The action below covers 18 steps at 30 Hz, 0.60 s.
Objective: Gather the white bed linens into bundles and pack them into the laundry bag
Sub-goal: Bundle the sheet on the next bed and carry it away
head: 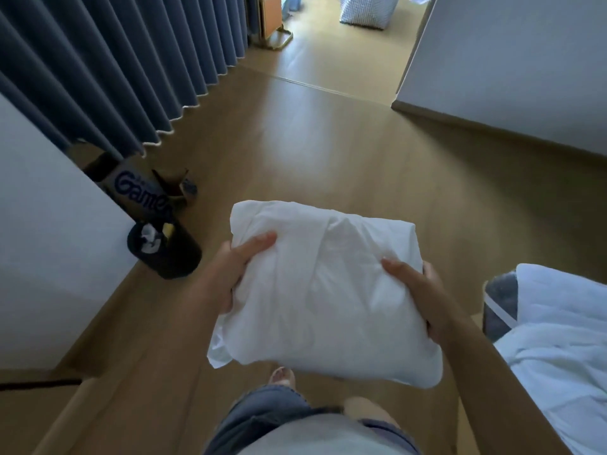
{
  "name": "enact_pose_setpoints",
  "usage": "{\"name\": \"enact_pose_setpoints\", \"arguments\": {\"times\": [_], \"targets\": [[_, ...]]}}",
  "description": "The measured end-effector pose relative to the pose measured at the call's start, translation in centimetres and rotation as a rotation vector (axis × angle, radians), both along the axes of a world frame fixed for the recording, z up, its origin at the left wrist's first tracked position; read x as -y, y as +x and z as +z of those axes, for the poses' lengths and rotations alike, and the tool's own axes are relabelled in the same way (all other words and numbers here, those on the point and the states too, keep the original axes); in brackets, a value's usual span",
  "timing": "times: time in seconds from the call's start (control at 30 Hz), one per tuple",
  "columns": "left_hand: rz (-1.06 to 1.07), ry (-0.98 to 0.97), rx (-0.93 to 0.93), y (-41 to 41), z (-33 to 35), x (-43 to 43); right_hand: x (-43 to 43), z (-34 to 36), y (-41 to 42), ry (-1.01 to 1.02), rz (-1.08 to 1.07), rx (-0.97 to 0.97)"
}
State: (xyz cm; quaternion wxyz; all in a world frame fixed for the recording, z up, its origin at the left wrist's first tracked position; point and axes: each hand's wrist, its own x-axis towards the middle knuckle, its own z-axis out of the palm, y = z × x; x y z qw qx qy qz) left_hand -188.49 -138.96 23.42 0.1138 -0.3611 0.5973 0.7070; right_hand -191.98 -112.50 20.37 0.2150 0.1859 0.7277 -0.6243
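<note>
A bundle of white bed linen [323, 290] is held in front of me above the wooden floor. My left hand [235, 269] grips its left edge, thumb on top and fingers underneath. My right hand [417, 290] grips its right edge the same way. A checked blue-and-white laundry bag [364, 11] stands on the floor far ahead, in the room beyond the doorway. More white bedding [555, 349] lies on the bed corner at the lower right.
Blue curtains [108, 70] hang along the left. A cardboard box [138, 188] and a black bin [167, 251] stand by the left wall. A white wall [512, 60] closes the right side. Open floor [312, 126] leads to the doorway.
</note>
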Motion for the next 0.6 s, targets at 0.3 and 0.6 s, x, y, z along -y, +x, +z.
{"name": "enact_pose_setpoints", "arguments": {"times": [0.3, 0.6], "targets": [[-0.199, 0.063, 0.049, -26.2, -2.4, -3.5, -4.4, -1.6, -21.3, -0.01, -0.163, 0.039], [-0.07, 0.05, 0.085, -50.5, -2.8, -5.8, -6.7, -1.5, -49.1, -0.077, -0.086, 0.035]]}}
